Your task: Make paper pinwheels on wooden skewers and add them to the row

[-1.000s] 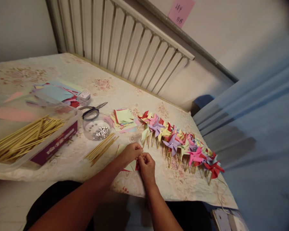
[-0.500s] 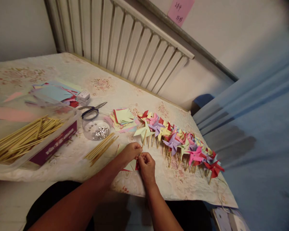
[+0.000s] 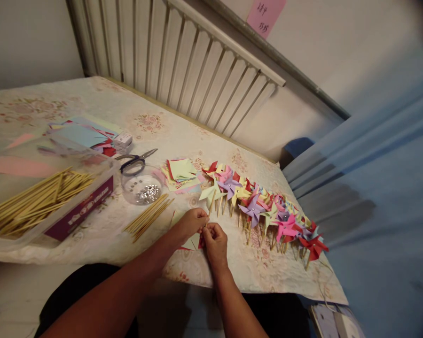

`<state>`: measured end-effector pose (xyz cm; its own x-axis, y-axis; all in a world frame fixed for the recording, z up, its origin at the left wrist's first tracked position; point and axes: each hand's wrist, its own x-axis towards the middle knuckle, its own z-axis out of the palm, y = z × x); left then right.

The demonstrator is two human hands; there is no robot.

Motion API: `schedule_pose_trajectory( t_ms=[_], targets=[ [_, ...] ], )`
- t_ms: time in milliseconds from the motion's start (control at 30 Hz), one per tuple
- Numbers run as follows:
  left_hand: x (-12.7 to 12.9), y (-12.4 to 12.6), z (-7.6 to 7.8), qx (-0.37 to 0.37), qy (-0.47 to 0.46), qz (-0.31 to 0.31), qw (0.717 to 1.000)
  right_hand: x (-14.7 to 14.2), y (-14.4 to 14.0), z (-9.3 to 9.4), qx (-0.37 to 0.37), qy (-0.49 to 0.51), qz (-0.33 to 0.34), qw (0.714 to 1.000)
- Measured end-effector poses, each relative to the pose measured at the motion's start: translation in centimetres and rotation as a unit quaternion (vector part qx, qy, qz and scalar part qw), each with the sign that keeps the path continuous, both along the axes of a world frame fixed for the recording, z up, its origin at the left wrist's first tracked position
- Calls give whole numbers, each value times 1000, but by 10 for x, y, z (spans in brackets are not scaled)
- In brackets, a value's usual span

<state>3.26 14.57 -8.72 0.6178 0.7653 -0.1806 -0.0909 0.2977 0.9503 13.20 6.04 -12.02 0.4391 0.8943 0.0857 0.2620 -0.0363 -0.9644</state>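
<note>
A box of bamboo sticks (image 3: 35, 202) sits far left on the desk (image 3: 102, 101). The left hand (image 3: 190, 224) and right hand (image 3: 215, 244) meet, each grip pinching the pale-green pinwheel (image 3: 211, 192) by its stick; finished pinwheels (image 3: 268, 211) trail right.

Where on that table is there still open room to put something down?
Bare cloth lies at the far side of the table, between the paper sheets and the radiator. It is crowded around the scissors, the pin dish and the pinwheel row.
</note>
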Motion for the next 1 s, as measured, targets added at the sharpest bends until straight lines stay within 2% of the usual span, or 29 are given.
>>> schedule_pose_trajectory(
  t_ms=[867, 1000],
  targets=[
    [-1, 1, -5, -16, -10, 8, 1000, -3, -1, 12, 9, 61, 29, 998],
    [-9, 4, 1, -13, -11, 14, 1000, -3, -2, 14, 10, 68, 33, 997]
  ],
)
